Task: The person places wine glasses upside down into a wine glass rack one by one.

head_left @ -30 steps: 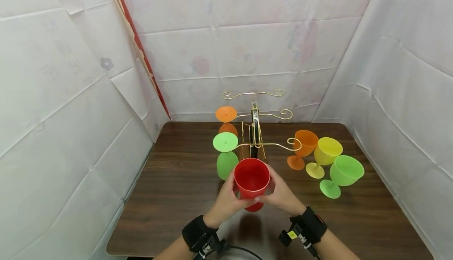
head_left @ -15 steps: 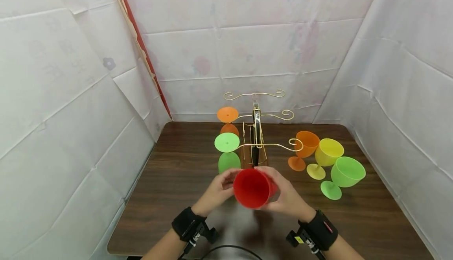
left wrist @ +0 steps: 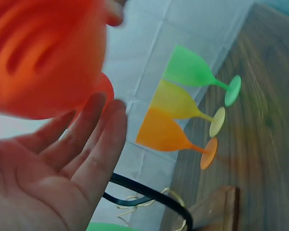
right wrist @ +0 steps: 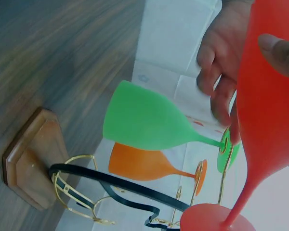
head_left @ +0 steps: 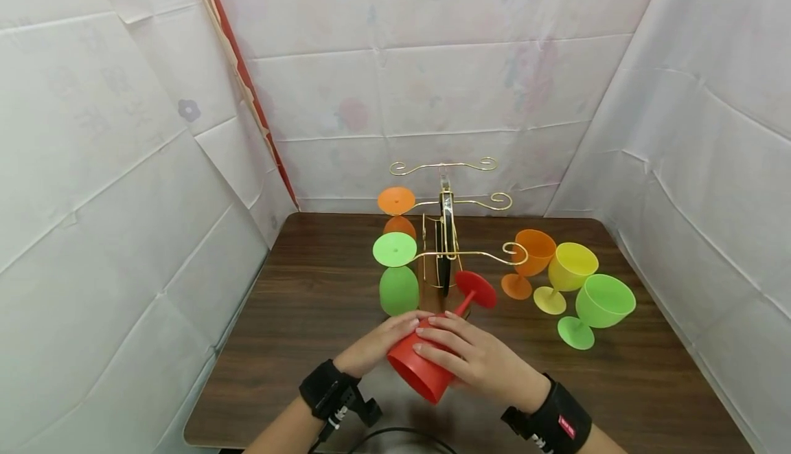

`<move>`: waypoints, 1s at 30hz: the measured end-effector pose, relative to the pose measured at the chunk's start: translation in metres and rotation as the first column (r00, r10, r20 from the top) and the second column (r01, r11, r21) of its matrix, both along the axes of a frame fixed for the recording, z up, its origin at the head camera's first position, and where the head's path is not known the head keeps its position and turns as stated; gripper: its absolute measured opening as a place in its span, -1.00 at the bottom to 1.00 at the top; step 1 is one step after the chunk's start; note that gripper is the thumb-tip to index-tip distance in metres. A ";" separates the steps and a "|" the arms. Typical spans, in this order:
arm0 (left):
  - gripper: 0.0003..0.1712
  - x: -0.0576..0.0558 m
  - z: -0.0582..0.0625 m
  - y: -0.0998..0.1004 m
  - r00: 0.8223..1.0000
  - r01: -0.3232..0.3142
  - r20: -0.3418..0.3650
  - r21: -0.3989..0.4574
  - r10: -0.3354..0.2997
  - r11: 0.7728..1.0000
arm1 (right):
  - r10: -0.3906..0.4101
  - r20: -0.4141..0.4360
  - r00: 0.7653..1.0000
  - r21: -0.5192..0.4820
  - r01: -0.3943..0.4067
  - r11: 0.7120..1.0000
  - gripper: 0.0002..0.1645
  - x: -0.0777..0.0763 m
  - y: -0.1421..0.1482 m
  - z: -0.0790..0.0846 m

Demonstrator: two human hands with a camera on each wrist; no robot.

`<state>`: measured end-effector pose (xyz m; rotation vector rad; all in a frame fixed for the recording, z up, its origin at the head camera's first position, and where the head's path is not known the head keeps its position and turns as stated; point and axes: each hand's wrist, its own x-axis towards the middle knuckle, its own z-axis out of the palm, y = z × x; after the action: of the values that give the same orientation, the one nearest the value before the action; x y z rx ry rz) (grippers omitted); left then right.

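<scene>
A red goblet [head_left: 415, 363] is tilted over above the front of the table, its mouth down toward me and its foot up at the back right. My right hand [head_left: 485, 365] grips the bowl, fingers across its top and thumb on the other side in the right wrist view. My left hand [head_left: 375, 345] lies along the bowl's left side with fairly straight fingers; in the left wrist view its fingertips [left wrist: 116, 109] are close to the goblet, and contact is hard to tell. Behind stands a gold wire rack [head_left: 448, 224]; an orange goblet [head_left: 396, 200] and a green goblet [head_left: 398, 290] hang upside down from its left hooks.
On the right of the brown table [head_left: 309, 330] stand an orange goblet [head_left: 535, 249], a yellow goblet [head_left: 572, 265] and a light green goblet [head_left: 605, 299]. The rack's wooden base [right wrist: 36, 156] shows in the right wrist view. White sheets [head_left: 445, 90] surround the table.
The red goblet has turned from upright, through mouth toward me, to mouth down with its foot raised. My right hand has moved over its bowl; the left has loosened and straightened.
</scene>
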<state>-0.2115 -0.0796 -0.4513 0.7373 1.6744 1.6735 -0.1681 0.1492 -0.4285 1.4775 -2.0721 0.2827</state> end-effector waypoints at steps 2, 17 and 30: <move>-0.38 0.000 0.000 -0.001 0.999 0.030 0.013 0.005 -0.030 1.000 | -0.001 -0.007 1.000 0.008 0.001 1.000 -0.07 -0.001 0.001 0.000; -0.38 0.003 -0.001 -0.001 0.998 0.050 0.027 0.183 -0.056 0.982 | 0.003 -0.054 0.999 -0.007 -0.004 1.000 -0.18 0.002 0.006 0.000; -0.24 0.011 0.003 0.000 0.980 -0.148 -0.098 0.209 0.171 0.967 | 0.132 0.502 0.855 -0.385 0.084 0.919 0.01 -0.005 0.032 -0.008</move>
<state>-0.2009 -0.0800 -0.4483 0.8263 1.6983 1.9688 -0.1726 0.1814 -0.4368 1.2628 -2.2125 1.1574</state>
